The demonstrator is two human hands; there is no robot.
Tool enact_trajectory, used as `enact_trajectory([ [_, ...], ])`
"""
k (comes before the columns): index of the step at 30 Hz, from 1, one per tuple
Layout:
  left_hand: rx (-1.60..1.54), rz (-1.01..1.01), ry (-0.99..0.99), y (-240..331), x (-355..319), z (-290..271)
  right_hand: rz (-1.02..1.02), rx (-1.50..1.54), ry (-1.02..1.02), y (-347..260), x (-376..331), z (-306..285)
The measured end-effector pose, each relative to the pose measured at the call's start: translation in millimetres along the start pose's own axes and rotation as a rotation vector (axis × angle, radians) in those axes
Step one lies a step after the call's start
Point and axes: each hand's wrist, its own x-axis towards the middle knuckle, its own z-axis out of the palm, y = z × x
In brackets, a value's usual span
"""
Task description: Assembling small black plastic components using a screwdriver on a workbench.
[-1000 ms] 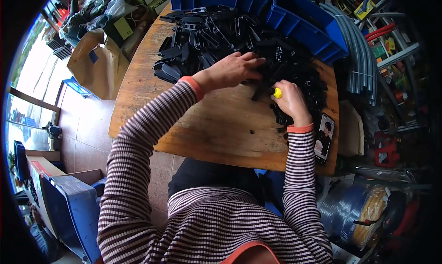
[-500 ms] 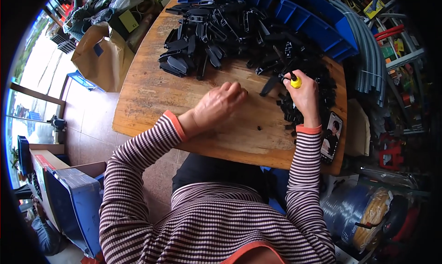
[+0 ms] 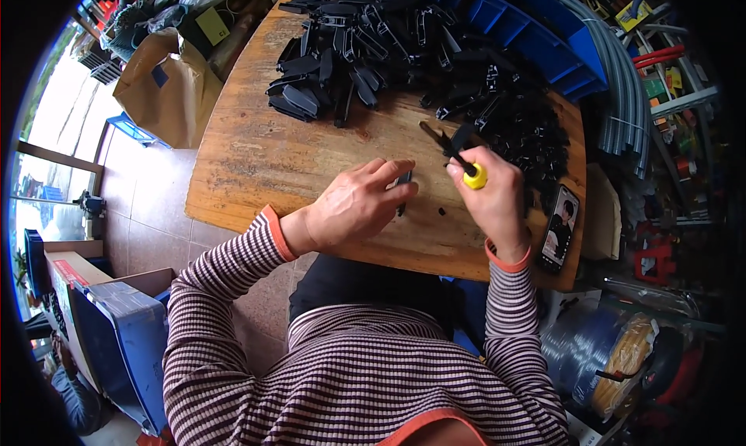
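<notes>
Over at the left of the frame I can see a brown paper bag [image 3: 167, 92] standing beside the wooden table [image 3: 233, 162]. Across the upper middle of the table spreads a heap of black parts [image 3: 342, 46], long and slim, some smooth, some framed, lying at every angle. Below it, near the center, is the left hand [image 3: 350, 201]; its grip is nearly closed, fingers bent around a small dark piece [image 3: 402, 180]. That piece is mostly covered by the fingers, its long axis running roughly up and down the frame, with a greyish face showing.

Just right of center, a tool [image 3: 475, 177] slants, its dark, narrow shaft pointing to the upper left and its bright yellow handle toward the lower right. The right hand [image 3: 497, 197] has its grip wrapped snugly about that handle. Further right, a lit phone [image 3: 559, 227] lies near the table's edge; above it, in the upper right, sits a blue bin [image 3: 538, 50], with grey hoses [image 3: 624, 127] hanging beyond.
</notes>
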Motion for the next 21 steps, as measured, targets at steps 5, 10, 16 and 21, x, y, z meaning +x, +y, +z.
enact_trajectory([
  [5,0.126,0.154,-0.076,-2.3,1.7,0.9,-0.018,0.057,0.036,4.2,-5.2,17.7],
  [10,0.302,0.248,-0.175,0.0,21.5,28.1,0.044,0.109,0.020,5.5,4.1,23.9],
  [16,0.511,0.387,-0.309,15.8,39.2,40.4,0.137,-0.062,-0.028,19.7,1.3,13.7],
  [21,0.416,0.342,-0.146,13.4,37.1,52.0,0.152,-0.035,-0.016,23.3,0.3,11.3],
])
